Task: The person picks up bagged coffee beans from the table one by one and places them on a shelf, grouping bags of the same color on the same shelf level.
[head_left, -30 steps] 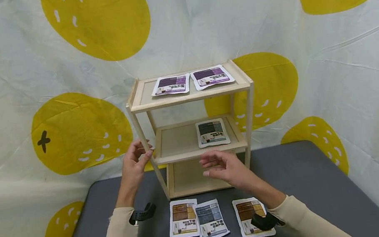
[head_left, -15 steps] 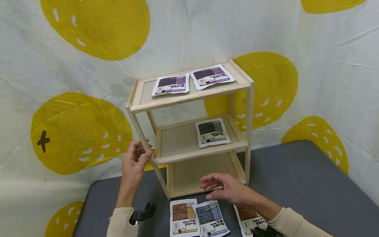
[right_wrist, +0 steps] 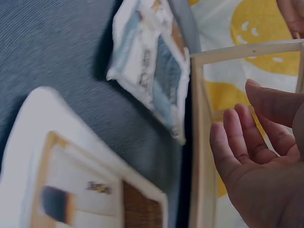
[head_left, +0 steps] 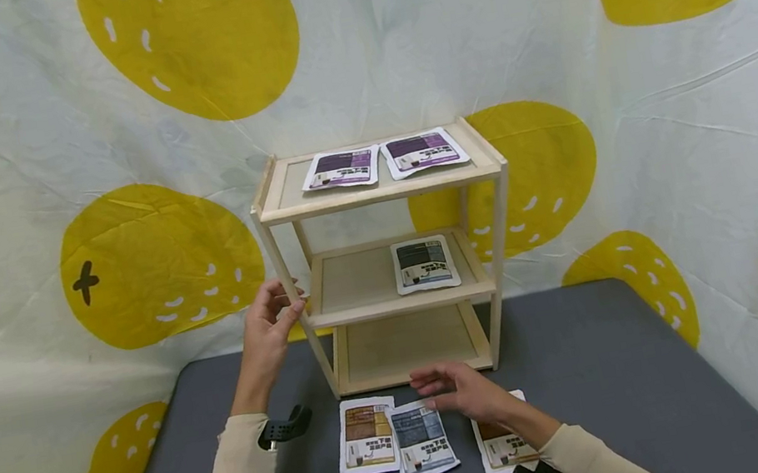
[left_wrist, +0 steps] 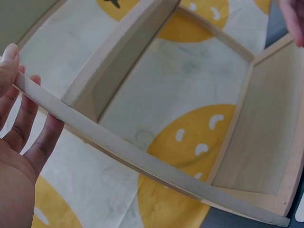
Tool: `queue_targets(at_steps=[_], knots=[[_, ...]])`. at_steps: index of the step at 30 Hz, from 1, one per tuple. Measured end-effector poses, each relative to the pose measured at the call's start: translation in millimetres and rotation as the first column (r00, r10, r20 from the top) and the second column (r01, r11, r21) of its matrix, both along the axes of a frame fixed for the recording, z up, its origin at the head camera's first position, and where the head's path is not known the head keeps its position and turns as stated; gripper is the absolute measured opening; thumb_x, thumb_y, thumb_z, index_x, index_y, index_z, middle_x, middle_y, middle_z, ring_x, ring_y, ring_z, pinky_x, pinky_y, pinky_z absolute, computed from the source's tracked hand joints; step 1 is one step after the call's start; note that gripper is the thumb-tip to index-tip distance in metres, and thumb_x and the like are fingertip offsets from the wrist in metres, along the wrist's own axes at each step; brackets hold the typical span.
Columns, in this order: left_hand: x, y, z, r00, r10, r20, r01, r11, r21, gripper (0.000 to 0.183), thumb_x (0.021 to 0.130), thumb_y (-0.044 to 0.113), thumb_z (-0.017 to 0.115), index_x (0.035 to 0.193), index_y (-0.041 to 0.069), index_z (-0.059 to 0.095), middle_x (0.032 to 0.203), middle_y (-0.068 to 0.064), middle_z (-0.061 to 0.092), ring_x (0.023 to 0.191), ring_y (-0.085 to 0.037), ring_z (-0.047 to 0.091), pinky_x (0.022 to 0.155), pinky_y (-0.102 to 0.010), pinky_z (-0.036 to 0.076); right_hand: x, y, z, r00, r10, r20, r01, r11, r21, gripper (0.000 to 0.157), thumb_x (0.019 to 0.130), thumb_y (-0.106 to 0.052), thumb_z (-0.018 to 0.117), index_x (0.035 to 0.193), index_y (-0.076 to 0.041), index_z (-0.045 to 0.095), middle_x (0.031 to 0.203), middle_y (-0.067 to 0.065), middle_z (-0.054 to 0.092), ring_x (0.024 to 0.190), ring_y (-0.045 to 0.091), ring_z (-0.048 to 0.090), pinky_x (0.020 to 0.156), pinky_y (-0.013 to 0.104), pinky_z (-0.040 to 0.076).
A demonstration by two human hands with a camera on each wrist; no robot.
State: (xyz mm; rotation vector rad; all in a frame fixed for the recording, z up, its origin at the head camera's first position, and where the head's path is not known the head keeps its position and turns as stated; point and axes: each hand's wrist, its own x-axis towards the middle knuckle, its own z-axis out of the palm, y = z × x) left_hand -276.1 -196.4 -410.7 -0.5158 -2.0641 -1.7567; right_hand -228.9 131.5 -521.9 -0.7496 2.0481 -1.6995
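My left hand (head_left: 263,335) holds the left front post of a three-tier wooden shelf (head_left: 402,306), thumb in front and fingers behind, as the left wrist view shows. Low in front of the shelf, my right hand (head_left: 463,391) hovers with fingers loosely bent and nothing in them. Nearest to it is a white pouch with a blue label (head_left: 420,436), lying on the table. That pouch slightly overlaps an orange-brown-labelled pouch (head_left: 367,441) to its left. Partly hidden beneath my right wrist lies a brown-labelled pouch (head_left: 499,452).
Two purple-labelled pouches (head_left: 340,171) lie side by side on the top tier. A dark-green-labelled pouch (head_left: 425,265) lies on the right of the middle tier. Behind the dark grey table (head_left: 647,375) hangs a pale fabric backdrop (head_left: 344,40) with yellow fruit prints.
My right hand has come down from in front of the middle tier to just above the blue-labelled pouch. My left hand keeps its place on the post.
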Motion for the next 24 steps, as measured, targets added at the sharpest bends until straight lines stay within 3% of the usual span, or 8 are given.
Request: queue_targets(at_steps=[3,7,9,11,15,20,24], knots=[[1.6,1.0,2.3,1.000,-0.001,0.005,0.001,1.000,0.002,0.033,0.099,0.005,0.065,0.130,0.005,0.057,0.109,-0.002,0.063,0.107,-0.039,0.058,0.084,-0.025,0.054,0.1,0.8,-8.6,1.000,-0.019,-0.009,0.020,0.999,0.036,0.049,0.095,0.002,0.065,0.141,0.010,0.050,0.139,0.033,0.054,0.127,0.051,0.052,0.100,0.040,0.052],[0.4,0.8,1.7,1.000,0.001,0.005,-0.001,1.000,-0.003,0.033,0.099,0.002,0.064,0.131,0.004,0.057,0.110,-0.003,0.063,0.108,-0.046,0.056,0.084,-0.025,0.054,0.4,0.4,-15.7,0.998,-0.041,-0.038,0.044,0.996,0.076,0.050,0.093,0.005,0.067,0.139,0.010,0.050,0.140,0.033,0.053,0.130,0.051,0.051,0.103,0.046,0.050],[-2.2,-0.2,-1.7,1.000,0.003,-0.001,-0.003,1.000,-0.006,0.033,0.099,0.002,0.064,0.131,0.005,0.057,0.110,-0.004,0.063,0.107,-0.042,0.058,0.083,-0.024,0.054,0.7,-0.3,-18.9,0.997,-0.062,-0.047,0.066,0.994,0.082,0.051,0.091,0.006,0.070,0.138,0.011,0.051,0.140,0.032,0.053,0.130,0.051,0.050,0.105,0.057,0.045],[-2.7,-0.3,-1.6,1.000,0.002,0.000,-0.002,1.000,-0.006,0.034,0.099,0.003,0.064,0.131,0.004,0.057,0.112,-0.009,0.063,0.107,-0.039,0.058,0.083,-0.024,0.054,1.2,-0.6,-21.9,0.995,-0.086,-0.059,0.091,0.991,0.096,0.051,0.090,0.005,0.072,0.137,0.011,0.053,0.140,0.031,0.054,0.131,0.050,0.050,0.105,0.060,0.043],[-3.3,-0.4,-1.3,1.000,0.000,0.002,0.000,1.000,-0.001,0.034,0.099,0.003,0.064,0.132,0.003,0.056,0.115,-0.020,0.061,0.106,-0.034,0.059,0.084,-0.023,0.053,2.9,-1.1,-28.5,0.988,-0.119,-0.093,0.133,0.980,0.151,0.052,0.087,0.000,0.077,0.135,0.008,0.056,0.139,0.025,0.056,0.132,0.046,0.050,0.107,0.058,0.043],[-2.4,0.0,-1.0,1.000,0.004,0.007,-0.004,1.000,0.000,0.034,0.098,0.003,0.065,0.132,0.004,0.056,0.114,-0.019,0.061,0.105,-0.033,0.059,0.084,-0.024,0.054,6.2,-4.2,-33.1,0.980,-0.142,-0.139,0.172,0.957,0.236,0.056,0.083,-0.006,0.083,0.134,0.001,0.060,0.136,0.019,0.058,0.129,0.041,0.053,0.105,0.057,0.045],[-1.5,0.4,-1.0,1.000,0.005,0.009,-0.005,1.000,0.001,0.034,0.098,0.006,0.065,0.132,0.004,0.056,0.116,-0.027,0.058,0.105,-0.032,0.059,0.083,-0.024,0.054,9.4,-8.9,-34.5,0.968,-0.121,-0.218,0.191,0.924,0.333,0.059,0.080,-0.011,0.087,0.133,-0.004,0.063,0.133,0.014,0.059,0.124,0.036,0.055,0.102,0.057,0.044]])
